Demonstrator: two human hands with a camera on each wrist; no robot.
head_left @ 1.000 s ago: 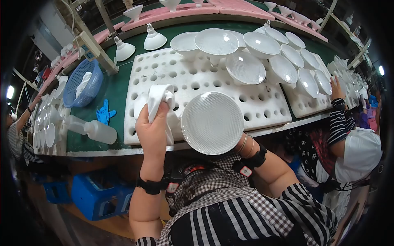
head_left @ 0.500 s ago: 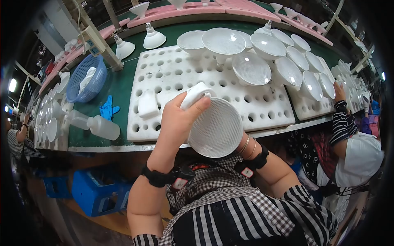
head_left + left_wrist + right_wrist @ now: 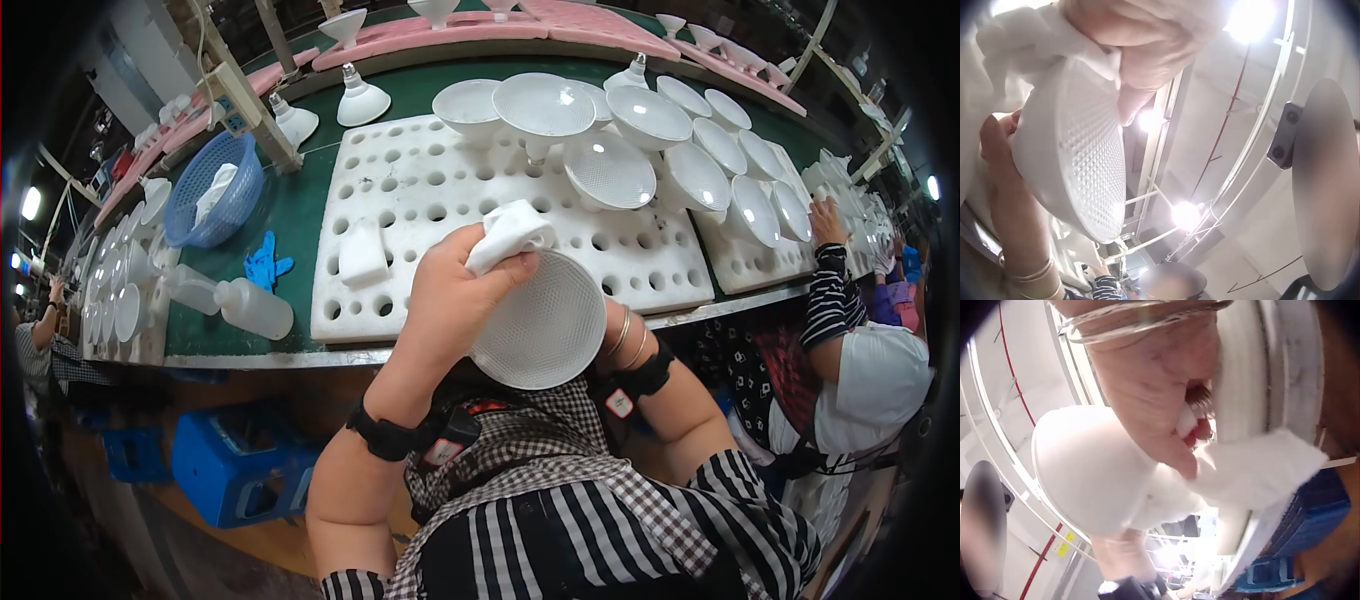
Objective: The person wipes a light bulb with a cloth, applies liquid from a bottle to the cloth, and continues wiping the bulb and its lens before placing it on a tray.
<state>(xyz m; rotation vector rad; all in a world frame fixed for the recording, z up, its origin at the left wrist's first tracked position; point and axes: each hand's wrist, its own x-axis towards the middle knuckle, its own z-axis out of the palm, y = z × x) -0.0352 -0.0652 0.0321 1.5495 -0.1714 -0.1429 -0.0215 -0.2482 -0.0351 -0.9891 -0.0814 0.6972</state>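
In the head view my left hand [image 3: 450, 295] pinches a folded white cloth [image 3: 512, 235] against the upper left rim of a white lamp [image 3: 545, 325] with a textured round face. The left wrist view shows the left hand [image 3: 1147, 44] over the lamp's face [image 3: 1094, 150], with cloth [image 3: 1041, 37] at the rim. Behind the lamp, my right hand [image 3: 1154, 394] grips its narrow neck end; part of a white cloth [image 3: 1260, 472] hangs beside those fingers. From the head view most of the right hand [image 3: 615, 325] is hidden by the lamp.
A white foam board [image 3: 400, 215] with holes holds several lamps [image 3: 610, 170] at its right. To the left are a white block [image 3: 362, 252], plastic bottle [image 3: 255, 308], blue glove [image 3: 266, 264] and blue basket [image 3: 215, 190]. Another person's hand [image 3: 826, 222] is at the right.
The left hand with its cloth has moved right from beside the lamp onto its rim. The lamp's face has tilted and shifted slightly right. A white block formerly behind the hand is visible.
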